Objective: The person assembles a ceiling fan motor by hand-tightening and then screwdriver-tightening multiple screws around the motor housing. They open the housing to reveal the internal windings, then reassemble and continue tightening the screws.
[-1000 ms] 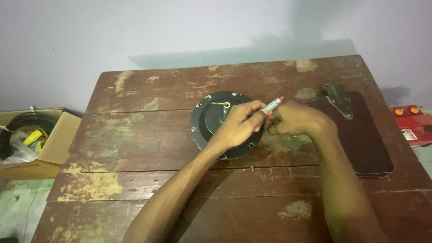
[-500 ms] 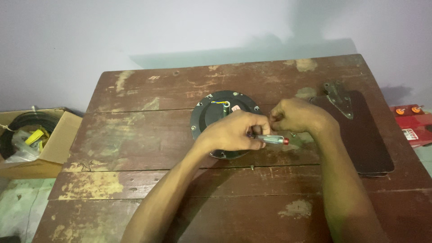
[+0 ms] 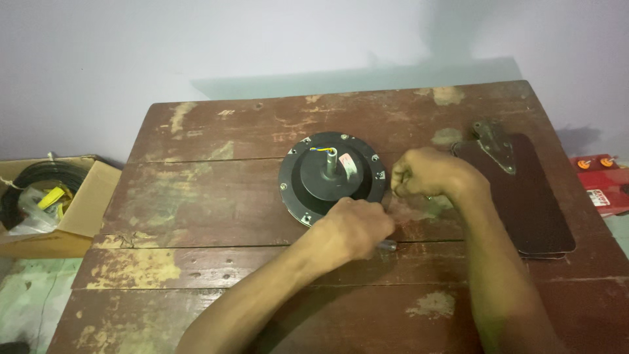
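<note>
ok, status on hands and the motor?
Left hand closed on a small metal tool. Right hand fisted beside round black motor housing, shaft up. Nothing blocking.

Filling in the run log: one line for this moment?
left hand: fist on a tool tip | right hand: closed beside black round motor | wooden table

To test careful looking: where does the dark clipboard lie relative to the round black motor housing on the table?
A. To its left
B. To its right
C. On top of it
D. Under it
B: the clipboard lies flat by the table's right edge, apart from the housing, which sits near the middle, with the right hand between them.
</note>
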